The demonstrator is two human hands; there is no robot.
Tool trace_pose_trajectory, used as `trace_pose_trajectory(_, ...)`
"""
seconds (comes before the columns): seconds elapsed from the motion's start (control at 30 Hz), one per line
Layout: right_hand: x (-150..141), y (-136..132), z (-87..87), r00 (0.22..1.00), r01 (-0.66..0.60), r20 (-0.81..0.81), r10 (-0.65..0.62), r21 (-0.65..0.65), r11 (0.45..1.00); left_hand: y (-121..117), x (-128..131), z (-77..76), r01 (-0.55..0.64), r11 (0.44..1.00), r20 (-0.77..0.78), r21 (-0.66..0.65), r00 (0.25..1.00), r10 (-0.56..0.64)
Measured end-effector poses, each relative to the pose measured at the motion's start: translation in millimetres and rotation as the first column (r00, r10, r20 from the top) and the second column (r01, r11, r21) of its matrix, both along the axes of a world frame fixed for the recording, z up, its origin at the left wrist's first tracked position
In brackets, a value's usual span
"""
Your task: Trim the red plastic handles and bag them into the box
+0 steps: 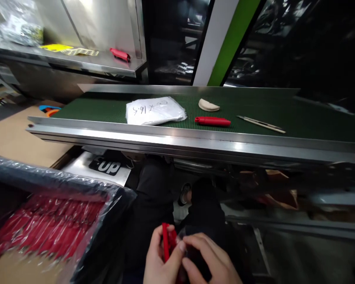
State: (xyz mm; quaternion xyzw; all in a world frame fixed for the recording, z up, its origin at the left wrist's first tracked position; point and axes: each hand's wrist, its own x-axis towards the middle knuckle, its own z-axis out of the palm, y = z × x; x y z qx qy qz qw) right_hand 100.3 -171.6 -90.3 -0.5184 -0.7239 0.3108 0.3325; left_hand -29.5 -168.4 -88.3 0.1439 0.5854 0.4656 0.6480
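Observation:
At the bottom of the view my left hand grips a small red plastic piece, thumb and fingers closed round it. My right hand meets it from the right, fingers curled and pinching at the same piece. Both hands are low, over my dark trousers, below the belt's steel edge. A bin lined with clear plastic at the left holds several red pieces like it.
A green conveyor belt with a steel rim runs across the middle. On it lie a white plastic bag with writing, a red handle, a beige curved piece and a thin knife. A steel shelf stands behind.

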Motion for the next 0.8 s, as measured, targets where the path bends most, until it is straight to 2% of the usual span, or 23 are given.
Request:
trace_pose_trajectory(0.07,6,8,5.7,0.997,-0.067,0.047,0.067,0.003,0.998,3,3,4.0,-0.016,1.0,-0.025,0.023,1.0,0.016)
trace_pose_trajectory(0.2,12,24,15.2,0.99,-0.136,0.027,0.138,-0.079,0.988,6,11,9.5,0.012,0.996,-0.091,0.084,0.996,-0.004)
trace_pose_trajectory(0.37,14,39,21.4,0.987,-0.157,0.025,0.158,-0.015,0.987,12,11,19.4,-0.042,0.986,-0.188,0.161,0.98,0.072)
trace_pose_trajectory(0.53,14,44,16.1,0.994,-0.103,-0.049,0.101,-0.022,0.994,14,4,29.0,-0.035,0.98,-0.255,0.195,0.963,0.085)
trace_pose_trajectory(0.67,10,38,7.9,0.992,-0.08,-0.098,0.075,-0.058,0.995,6,5,21.8,-0.004,0.99,-0.268,0.144,0.962,0.043)
trace_pose_trajectory(0.8,7,27,2.5,0.989,-0.105,-0.116,0.088,-0.149,0.983,-2,6,12.0,0.031,0.995,-0.259,0.097,0.966,-0.004)
